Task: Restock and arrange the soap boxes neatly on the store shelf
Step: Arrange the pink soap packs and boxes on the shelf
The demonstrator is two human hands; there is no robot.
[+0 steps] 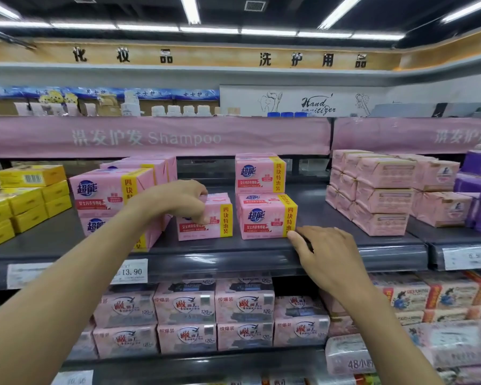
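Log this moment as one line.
left hand grips middle soap box | right hand thumb touches right front soap box corner | both boxes on shelf

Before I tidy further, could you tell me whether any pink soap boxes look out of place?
Yes. The front right pink box, touched by the right hand, sits slightly twisted against the shelf edge. The middle box, pinched by the left hand, stands one high beside a two-high stack.

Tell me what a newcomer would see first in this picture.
On the dark grey shelf, the left hand grips the middle pink soap box with a yellow stripe, and the right hand touches the corner of the matching pink box beside it. Above hangs a long pink banner reading Shampoo.
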